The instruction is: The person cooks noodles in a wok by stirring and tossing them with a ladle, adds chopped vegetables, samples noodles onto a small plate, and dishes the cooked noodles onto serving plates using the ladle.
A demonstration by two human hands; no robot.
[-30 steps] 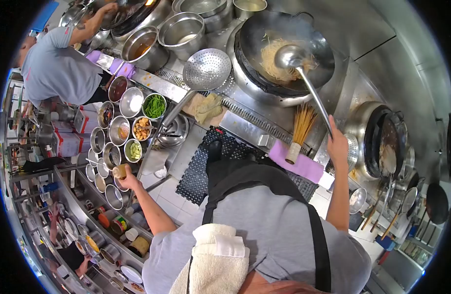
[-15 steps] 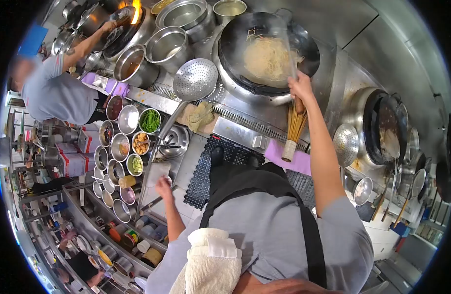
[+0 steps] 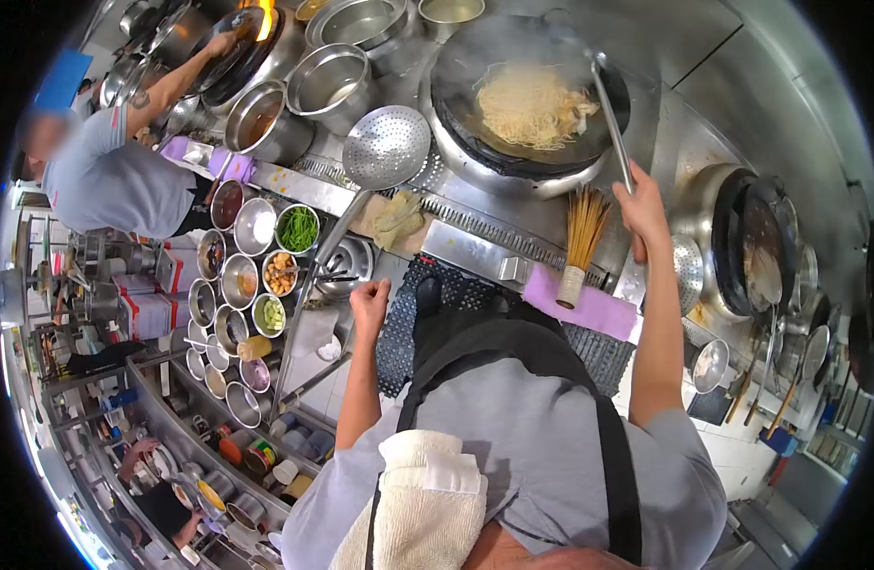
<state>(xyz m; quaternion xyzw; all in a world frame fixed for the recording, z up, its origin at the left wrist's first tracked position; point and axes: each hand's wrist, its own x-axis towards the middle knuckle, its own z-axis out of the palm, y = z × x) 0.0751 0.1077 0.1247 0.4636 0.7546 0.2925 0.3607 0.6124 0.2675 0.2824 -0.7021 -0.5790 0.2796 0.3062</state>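
My right hand (image 3: pixel 643 205) is closed round the handle of a long metal ladle (image 3: pixel 612 119), whose far end is over the right side of a steaming wok (image 3: pixel 461 104). Pale noodles (image 3: pixel 529 106) lie in the wok. My left hand (image 3: pixel 370 302) is raised over the floor, fingers curled, touching nothing visible; whether something small is inside cannot be seen. A bamboo brush (image 3: pixel 581 237) stands on a purple cloth (image 3: pixel 603 311) below the wok. Left of the wok rests a large perforated strainer (image 3: pixel 387 147).
Metal bowls of ingredients (image 3: pixel 297 230) and sauces are grouped at the left. Steel pots (image 3: pixel 330 87) stand on the stove. A co-worker (image 3: pixel 123 161) works at a flaming wok, upper left. Another wok (image 3: pixel 765 252) and a smaller strainer (image 3: pixel 687 274) are at the right.
My right hand has moved right and down with the ladle, away from the wok's front edge. My left hand has risen and moved right. The noodles look more gathered.
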